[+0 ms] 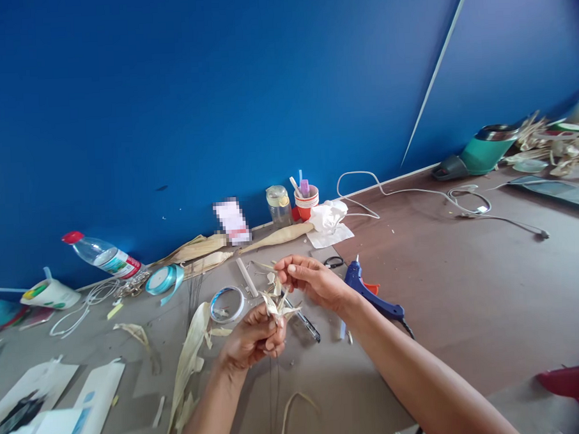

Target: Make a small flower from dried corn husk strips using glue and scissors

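Note:
My left hand (256, 337) is closed around the base of a small flower of pale dried corn husk (275, 305), its pointed petals spreading above the fingers. Thin dark wires hang below that hand. Just above the flower, my right hand (311, 280) is pinched on a small pale piece of corn husk (276, 285). Behind the hands lie a white stick (247, 278) and a roll of tape (227, 304). A pen (308, 326) rests under the right wrist, and a blue glue gun (369, 290) lies right of it.
Along the blue wall stand a plastic bottle (109, 257), a lidded jar (279, 204) and red-white paper cups (307, 203). Blue ribbon (162, 280) and long husks (192, 343) lie left. A white cable (413, 191), green tumbler (489, 149) and tablet (559, 192) are right.

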`<state>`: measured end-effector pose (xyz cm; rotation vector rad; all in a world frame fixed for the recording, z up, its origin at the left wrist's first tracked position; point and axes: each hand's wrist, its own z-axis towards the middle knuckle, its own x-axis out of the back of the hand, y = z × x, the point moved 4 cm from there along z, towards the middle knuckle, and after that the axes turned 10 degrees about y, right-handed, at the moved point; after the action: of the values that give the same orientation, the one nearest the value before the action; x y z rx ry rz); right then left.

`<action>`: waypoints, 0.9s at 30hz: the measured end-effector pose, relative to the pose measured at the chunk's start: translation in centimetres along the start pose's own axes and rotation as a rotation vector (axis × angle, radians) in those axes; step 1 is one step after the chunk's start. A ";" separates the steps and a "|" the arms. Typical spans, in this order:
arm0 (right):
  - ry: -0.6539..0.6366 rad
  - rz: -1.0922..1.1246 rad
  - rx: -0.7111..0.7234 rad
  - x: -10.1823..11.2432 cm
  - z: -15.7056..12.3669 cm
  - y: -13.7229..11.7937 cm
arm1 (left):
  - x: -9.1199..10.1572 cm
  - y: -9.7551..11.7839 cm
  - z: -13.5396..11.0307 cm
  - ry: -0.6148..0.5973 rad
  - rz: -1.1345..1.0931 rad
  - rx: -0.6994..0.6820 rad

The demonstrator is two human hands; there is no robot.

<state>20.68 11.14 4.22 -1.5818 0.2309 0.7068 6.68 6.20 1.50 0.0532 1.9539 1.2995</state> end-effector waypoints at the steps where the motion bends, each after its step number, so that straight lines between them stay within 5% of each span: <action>1: 0.053 -0.037 0.009 0.3 0.1 -0.1 | 0.0 0.0 0.0 0.005 0.002 -0.003; 4: 0.110 -0.250 -0.009 0.7 0.1 -0.1 | 0.2 0.1 -0.1 0.023 0.017 -0.001; 9: -0.026 -0.482 -0.160 0.2 -0.4 0.7 | 0.6 0.1 0.0 0.038 0.033 0.011; 27: -0.073 -0.228 -0.186 -1.0 -0.7 0.6 | 0.8 -0.3 0.1 0.055 0.086 0.035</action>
<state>19.79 10.11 4.22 -1.7220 -0.0711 0.6193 6.28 6.42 0.76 0.1212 2.0410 1.3352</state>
